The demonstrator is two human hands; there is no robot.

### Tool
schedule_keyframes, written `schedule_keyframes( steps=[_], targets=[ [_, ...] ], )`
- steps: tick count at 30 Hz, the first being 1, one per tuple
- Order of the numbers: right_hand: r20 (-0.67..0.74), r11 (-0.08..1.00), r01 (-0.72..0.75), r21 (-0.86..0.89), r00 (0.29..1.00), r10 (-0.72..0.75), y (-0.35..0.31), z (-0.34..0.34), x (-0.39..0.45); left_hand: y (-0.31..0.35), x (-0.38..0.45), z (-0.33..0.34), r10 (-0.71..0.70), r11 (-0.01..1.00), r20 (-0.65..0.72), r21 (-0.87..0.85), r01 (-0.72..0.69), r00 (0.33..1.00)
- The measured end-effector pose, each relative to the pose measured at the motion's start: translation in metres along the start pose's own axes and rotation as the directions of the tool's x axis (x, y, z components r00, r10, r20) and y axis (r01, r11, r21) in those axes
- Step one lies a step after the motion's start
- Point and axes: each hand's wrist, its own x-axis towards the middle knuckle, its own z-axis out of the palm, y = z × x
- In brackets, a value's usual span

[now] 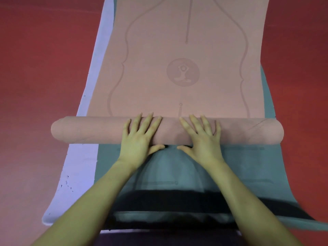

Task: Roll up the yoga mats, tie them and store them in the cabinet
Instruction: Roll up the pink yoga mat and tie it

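1. Your forearms come up from the near edge of the view, crossing a black band over the teal mat (248,166) that lies under the pink one.
2. Your left hand (142,135) and right hand (202,135) lie flat on the middle of the rolled part of the pink mat (166,131), fingers straight and spread, thumbs tucked at its near side; they press, they do not grasp.
3. The unrolled stretch of the pink mat (186,50) runs on toward the far edge, so most of the rolling remains.
4. Risk: both hands sit near the centre, so the roll's ends could lag and telescope; the left end already looks slightly stepped.
5. Risk: the roll may drag the teal mat, or slacken if pressure eases.
6. Surface: a red floor (35,59), with a pale lilac mat (79,166) showing along the left edge of the stack.
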Motion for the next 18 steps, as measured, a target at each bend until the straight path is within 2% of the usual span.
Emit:
schedule_keyframes(
  steps=[7, 18],
  targets=[
    [-0.088, 0.999, 0.024, 0.044, 0.996, -0.02, -0.002, 0.003, -0.003, -0.004, 0.0, 0.002, 0.067, 0.997, -0.071, -0.023, -0.069, 0.995],
    [-0.067, 0.998, 0.06, 0.025, 0.996, -0.058, -0.023, -0.009, -0.072, 0.008, -0.068, -0.01, 0.139, 0.986, -0.078, -0.085, -0.146, 0.987]
  ],
)
